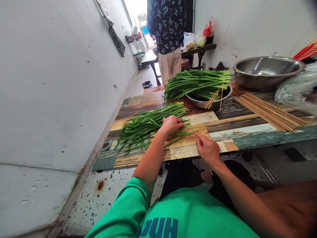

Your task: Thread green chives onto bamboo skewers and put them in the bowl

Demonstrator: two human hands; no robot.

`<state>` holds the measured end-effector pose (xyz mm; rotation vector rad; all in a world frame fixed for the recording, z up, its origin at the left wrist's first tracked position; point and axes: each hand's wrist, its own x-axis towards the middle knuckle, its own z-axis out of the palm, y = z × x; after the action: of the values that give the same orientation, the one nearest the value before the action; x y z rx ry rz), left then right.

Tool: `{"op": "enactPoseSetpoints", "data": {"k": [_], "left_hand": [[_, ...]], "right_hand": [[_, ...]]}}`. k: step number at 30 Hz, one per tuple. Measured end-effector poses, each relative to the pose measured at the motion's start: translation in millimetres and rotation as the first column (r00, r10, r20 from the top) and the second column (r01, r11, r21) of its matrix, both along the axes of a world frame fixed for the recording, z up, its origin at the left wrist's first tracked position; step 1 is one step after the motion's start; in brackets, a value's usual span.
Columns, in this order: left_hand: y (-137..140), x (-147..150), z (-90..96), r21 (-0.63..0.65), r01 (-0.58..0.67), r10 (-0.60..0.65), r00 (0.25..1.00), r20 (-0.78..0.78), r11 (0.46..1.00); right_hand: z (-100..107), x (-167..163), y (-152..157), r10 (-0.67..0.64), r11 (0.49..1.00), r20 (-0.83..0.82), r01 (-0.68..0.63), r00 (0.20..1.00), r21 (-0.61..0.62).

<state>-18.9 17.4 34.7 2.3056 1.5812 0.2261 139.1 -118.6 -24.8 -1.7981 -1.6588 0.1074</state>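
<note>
Reaching forward, left hand (172,124) curled at green stalks (151,121), grip unclear, right hand (209,150) pinching a thin skewer (211,171)

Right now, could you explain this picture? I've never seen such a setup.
There is no machine: these are a person's bare hands, seen from one camera worn on the head. A patchwork wood-patterned table carries a loose pile of long green stalks, which the left hand touches. The right hand pinches what looks like a thin wooden skewer. Beyond, another green bundle lies across a round metal bowl; to the right are a fan of pale wooden skewers and a wide steel basin.
</note>
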Motion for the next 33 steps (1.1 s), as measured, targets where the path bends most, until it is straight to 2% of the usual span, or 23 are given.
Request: {"op": "enactPoseSetpoints", "data": {"k": [4,10,15,23,28,33], "left_hand": [[2.7,5.9,-1.6,-0.039,-0.064,0.066,0.996,0.067,0.997],[1.8,11.4,-8.6,0.083,-0.158,0.132,0.956,0.260,0.984],[7.4,12.8,-17.1,0.052,-0.143,0.110,0.909,0.401,0.988],[8.2,15.0,-22.9,0.048,-0.108,0.065,0.843,0.534,0.993],[12.0,15.2,-26.6,0.002,-0.121,0.094,0.776,0.623,0.993],[14.7,11.4,-25.2,0.073,-0.076,0.020,0.818,0.575,0.994]], "right_hand": [[-0.5,0.3,-0.7,0.016,1.000,-0.008,-0.016,1.000,0.015],[-0.4,0.7,-1.5,0.024,1.000,-0.013,-0.024,1.000,0.015],[-0.8,0.1,-1.4,0.015,1.000,-0.017,-0.015,1.000,0.007],[-0.4,1.3,-1.9,0.024,0.999,-0.028,-0.023,0.999,0.024],[-1.7,1.7,-2.2,0.024,0.999,-0.028,-0.023,0.999,0.043],[-3.9,1.8,-1.5,0.028,0.998,-0.038,-0.026,0.999,0.052]]}}
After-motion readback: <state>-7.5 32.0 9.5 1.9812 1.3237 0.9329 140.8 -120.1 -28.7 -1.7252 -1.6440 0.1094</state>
